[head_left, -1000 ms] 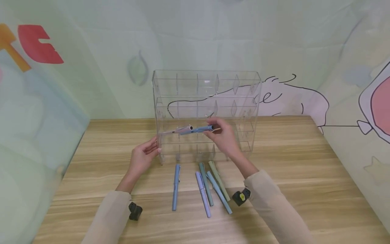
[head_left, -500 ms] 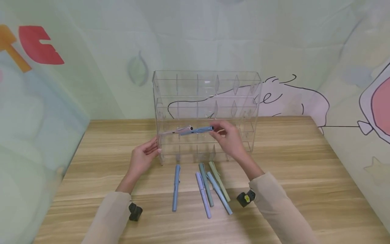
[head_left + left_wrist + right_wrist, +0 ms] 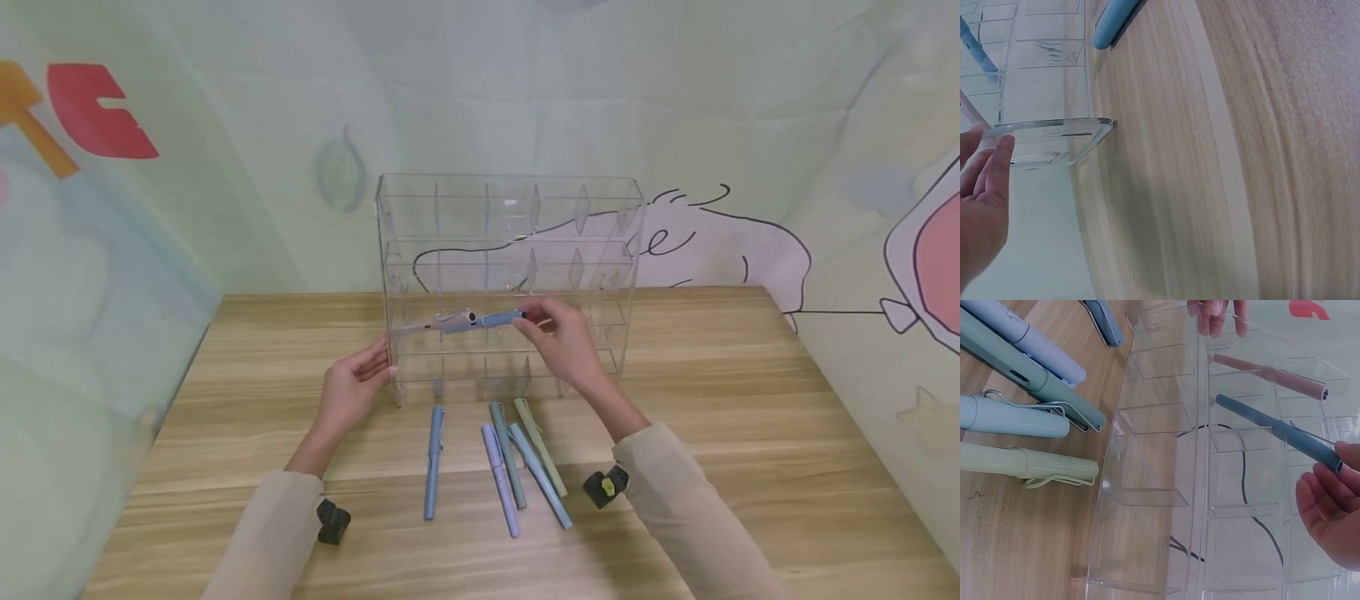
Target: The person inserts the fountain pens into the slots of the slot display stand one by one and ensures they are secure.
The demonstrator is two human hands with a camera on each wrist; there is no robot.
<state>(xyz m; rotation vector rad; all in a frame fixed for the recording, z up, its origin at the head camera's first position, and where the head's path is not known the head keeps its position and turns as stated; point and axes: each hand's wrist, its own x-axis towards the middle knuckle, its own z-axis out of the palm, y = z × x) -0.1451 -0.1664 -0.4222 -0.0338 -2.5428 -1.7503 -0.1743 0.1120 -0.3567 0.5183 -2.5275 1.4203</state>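
Observation:
A clear acrylic pen rack [image 3: 510,218] stands upright at the back of the table, divided into several tiers and compartments. My right hand [image 3: 562,337] pinches the capped end of a blue fountain pen [image 3: 1272,428], which lies slanted in a lower tier. Beside it in the same tier is a pale pink pen [image 3: 1279,378]. At the rack's left side, my left hand [image 3: 351,385] holds the side panel edge, thumb toward the front and fingers along the outside. The left wrist view shows those fingertips [image 3: 1000,150] right at the panel.
Loose on the wooden table [image 3: 712,433] before the rack lie a blue pen [image 3: 433,462], a lilac pen [image 3: 500,481], a teal pen [image 3: 508,454], a light blue pen [image 3: 540,475] and a green pen [image 3: 542,446]. A printed cloth backdrop [image 3: 285,167] rises behind.
My right hand has shifted slightly right, its fingertips now at the very end of the blue fountain pen. The pen, rack and left hand look nearly unmoved.

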